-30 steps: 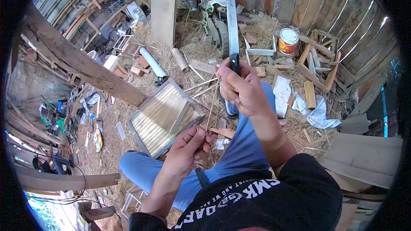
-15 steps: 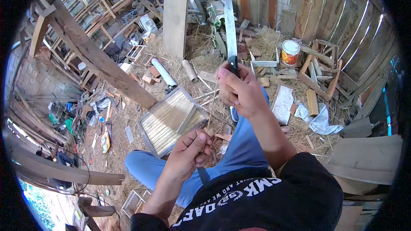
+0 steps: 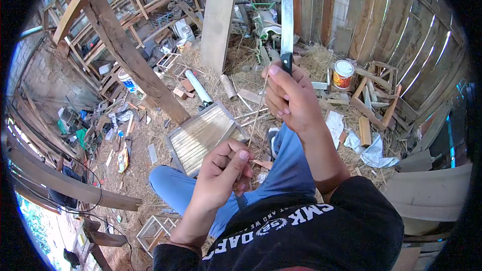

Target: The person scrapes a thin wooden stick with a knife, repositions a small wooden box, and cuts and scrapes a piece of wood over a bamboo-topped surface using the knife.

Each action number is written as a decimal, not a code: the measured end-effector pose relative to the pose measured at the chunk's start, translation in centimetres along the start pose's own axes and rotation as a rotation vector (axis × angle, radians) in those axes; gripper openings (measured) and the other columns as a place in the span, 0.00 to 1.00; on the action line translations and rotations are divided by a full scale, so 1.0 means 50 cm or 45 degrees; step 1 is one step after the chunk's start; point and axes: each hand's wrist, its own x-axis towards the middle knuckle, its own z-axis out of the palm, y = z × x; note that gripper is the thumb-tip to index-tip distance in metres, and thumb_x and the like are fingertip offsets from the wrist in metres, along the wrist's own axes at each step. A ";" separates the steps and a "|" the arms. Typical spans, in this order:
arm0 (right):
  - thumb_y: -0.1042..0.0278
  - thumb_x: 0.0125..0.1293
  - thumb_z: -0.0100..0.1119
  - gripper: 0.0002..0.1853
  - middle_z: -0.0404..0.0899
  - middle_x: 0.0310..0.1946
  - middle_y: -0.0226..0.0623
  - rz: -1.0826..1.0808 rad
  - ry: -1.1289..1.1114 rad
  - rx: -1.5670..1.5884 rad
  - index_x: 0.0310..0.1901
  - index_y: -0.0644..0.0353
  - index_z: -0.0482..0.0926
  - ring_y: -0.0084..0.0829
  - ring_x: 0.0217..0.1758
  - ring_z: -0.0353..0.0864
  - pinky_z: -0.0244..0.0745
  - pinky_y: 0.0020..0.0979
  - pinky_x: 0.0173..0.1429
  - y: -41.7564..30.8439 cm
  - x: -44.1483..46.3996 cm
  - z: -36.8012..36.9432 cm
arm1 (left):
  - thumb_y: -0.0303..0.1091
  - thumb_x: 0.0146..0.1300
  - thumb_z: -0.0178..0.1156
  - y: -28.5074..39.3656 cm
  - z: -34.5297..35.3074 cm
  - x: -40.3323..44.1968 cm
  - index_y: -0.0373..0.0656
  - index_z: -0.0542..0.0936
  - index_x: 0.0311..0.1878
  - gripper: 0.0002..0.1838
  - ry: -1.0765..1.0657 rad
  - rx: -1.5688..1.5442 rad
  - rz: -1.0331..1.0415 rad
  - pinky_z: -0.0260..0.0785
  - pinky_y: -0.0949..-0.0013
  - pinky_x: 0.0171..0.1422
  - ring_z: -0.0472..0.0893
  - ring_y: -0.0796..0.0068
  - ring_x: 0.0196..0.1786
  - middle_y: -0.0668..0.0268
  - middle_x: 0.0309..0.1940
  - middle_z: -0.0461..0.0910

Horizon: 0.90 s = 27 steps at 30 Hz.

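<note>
My right hand (image 3: 293, 95) is closed around the black handle of a knife (image 3: 287, 22), whose long blade points up and away from me. A thin strip (image 3: 258, 113) runs from the fingertips of that hand down to my left hand (image 3: 225, 173), where thumb and fingers pinch its lower end. Behind my left hand a framed slatted panel (image 3: 203, 138) lies tilted on the ground by my knee. Just beyond the panel lies a second broad blade (image 3: 199, 86) with a dark handle.
A wooden post (image 3: 133, 65) slants down at the left, and a board (image 3: 219, 20) stands ahead. To the right are a paint can (image 3: 343, 75), wood pieces and a white cloth (image 3: 374, 153). Straw and scraps cover the ground. A small wire rack (image 3: 155, 233) is lower left.
The view has shifted, so the surroundings sit further right and lower. My right hand with the knife has moved slightly up and right, and the strip spans a longer gap between my hands.
</note>
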 end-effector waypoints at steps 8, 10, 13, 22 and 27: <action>0.65 0.81 0.54 0.10 0.58 0.16 0.18 0.019 -0.052 0.043 0.45 0.64 0.75 0.13 0.12 0.55 0.51 0.22 0.18 0.017 0.026 0.019 | 0.39 0.80 0.55 -0.003 -0.016 0.014 0.40 0.74 0.43 0.12 0.049 0.048 0.058 0.61 0.75 0.19 0.69 0.81 0.17 0.66 0.25 0.75; 0.65 0.80 0.55 0.09 0.59 0.16 0.19 0.039 -0.056 0.064 0.45 0.63 0.75 0.13 0.12 0.55 0.51 0.23 0.18 0.025 0.033 0.020 | 0.40 0.80 0.55 0.000 -0.022 0.020 0.39 0.74 0.43 0.13 0.056 0.067 0.032 0.61 0.75 0.20 0.69 0.80 0.17 0.66 0.25 0.75; 0.65 0.80 0.56 0.09 0.59 0.16 0.19 0.087 -0.055 0.076 0.43 0.62 0.74 0.14 0.12 0.56 0.51 0.23 0.18 0.041 0.049 0.023 | 0.43 0.81 0.54 0.005 -0.034 0.035 0.39 0.74 0.44 0.15 0.065 0.071 -0.005 0.63 0.76 0.21 0.70 0.79 0.18 0.65 0.25 0.75; 0.65 0.78 0.59 0.08 0.60 0.15 0.19 0.255 0.019 -0.024 0.42 0.60 0.76 0.13 0.12 0.56 0.51 0.23 0.19 0.137 0.120 0.013 | 0.41 0.83 0.52 -0.018 -0.129 0.110 0.39 0.76 0.45 0.14 0.117 -0.007 -0.042 0.68 0.76 0.30 0.76 0.81 0.27 0.66 0.29 0.79; 0.65 0.78 0.59 0.08 0.60 0.14 0.18 0.361 0.068 -0.139 0.42 0.60 0.77 0.14 0.12 0.55 0.50 0.24 0.18 0.240 0.168 -0.006 | 0.41 0.83 0.52 -0.054 -0.234 0.159 0.41 0.76 0.45 0.14 0.208 0.075 -0.035 0.68 0.77 0.33 0.76 0.83 0.30 0.70 0.31 0.77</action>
